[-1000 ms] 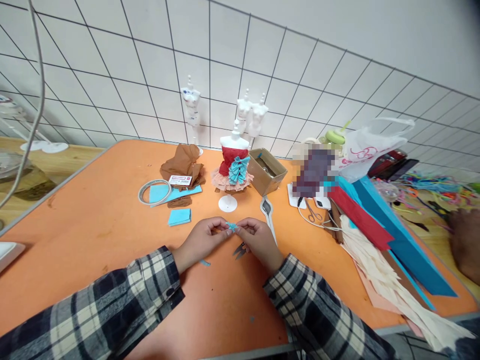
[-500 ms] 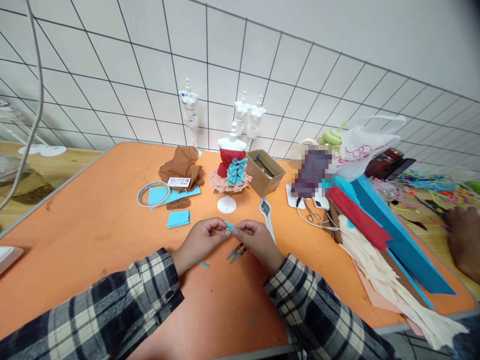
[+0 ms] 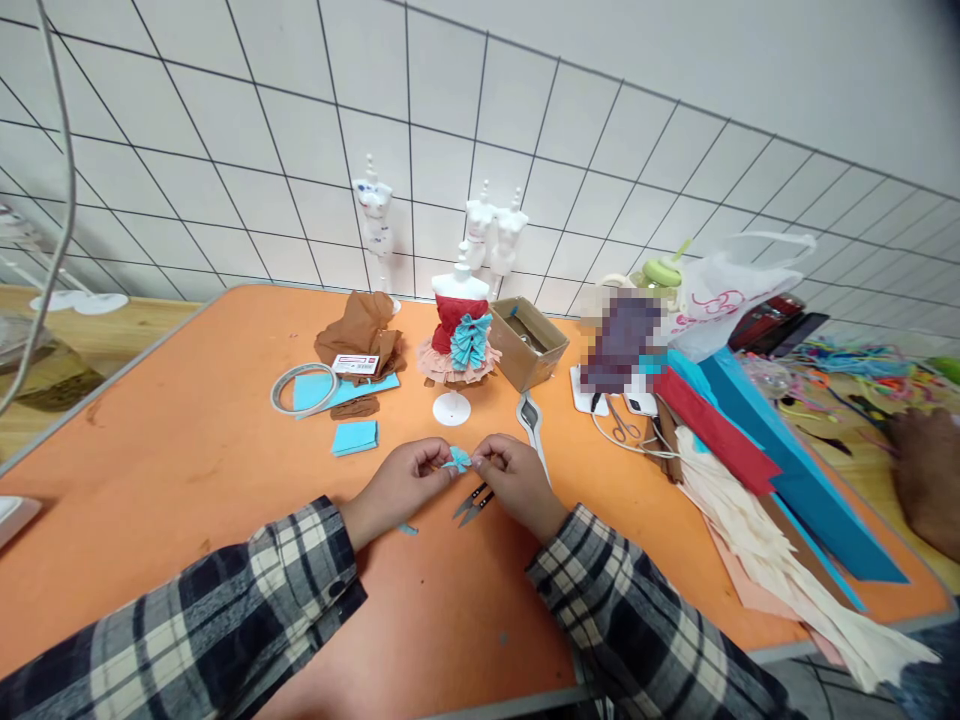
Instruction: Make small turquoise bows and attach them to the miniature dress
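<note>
Between my fingertips is a small piece of gathered light-blue crepe paper [image 3: 458, 459]. My left hand [image 3: 401, 482] pinches its left side and my right hand [image 3: 519, 480] pinches its right side. Under my right hand lie thread snips [image 3: 472, 506], blades pointing toward me. A blue paper scrap [image 3: 407, 529] rests by my left wrist. Just beyond my hands stands a small white mannequin [image 3: 452, 408] in a red bodice [image 3: 448, 320] with blue ruffles [image 3: 470, 342] and a pink frilled skirt [image 3: 436, 362].
Left of the mannequin are a tape roll [image 3: 276, 396], folded blue paper [image 3: 355, 438] and crumpled brown paper [image 3: 356, 325]. A cardboard box [image 3: 546, 365], scissors [image 3: 624, 428] and long paper strips [image 3: 724, 430] lie to the right. Another person's hand [image 3: 930, 480] is at far right.
My fingertips have moved slightly apart, and the blue crepe paper shows more widely fanned between them. Both hands keep hold of it. The camera view has shifted a little.
</note>
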Demonstrator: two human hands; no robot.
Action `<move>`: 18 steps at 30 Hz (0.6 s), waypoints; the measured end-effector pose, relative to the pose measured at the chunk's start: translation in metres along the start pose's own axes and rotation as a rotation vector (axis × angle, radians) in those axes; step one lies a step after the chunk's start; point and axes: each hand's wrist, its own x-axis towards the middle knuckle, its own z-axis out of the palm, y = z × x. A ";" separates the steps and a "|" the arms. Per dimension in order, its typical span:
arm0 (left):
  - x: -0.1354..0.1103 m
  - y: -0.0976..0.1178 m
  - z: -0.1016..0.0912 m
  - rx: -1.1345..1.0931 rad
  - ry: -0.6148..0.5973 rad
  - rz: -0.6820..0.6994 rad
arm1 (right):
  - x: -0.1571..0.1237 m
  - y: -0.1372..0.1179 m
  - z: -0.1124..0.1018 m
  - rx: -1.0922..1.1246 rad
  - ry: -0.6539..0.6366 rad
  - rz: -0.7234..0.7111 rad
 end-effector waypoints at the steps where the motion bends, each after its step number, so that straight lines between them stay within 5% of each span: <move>1: 0.000 0.000 0.000 -0.012 -0.015 -0.008 | 0.000 0.001 0.001 0.015 -0.002 -0.003; 11: 0.002 0.000 -0.002 -0.129 -0.066 -0.014 | 0.000 0.007 0.008 0.327 -0.129 0.114; 18: 0.003 -0.004 -0.004 -0.165 -0.065 -0.049 | 0.000 0.003 0.006 0.181 -0.117 0.081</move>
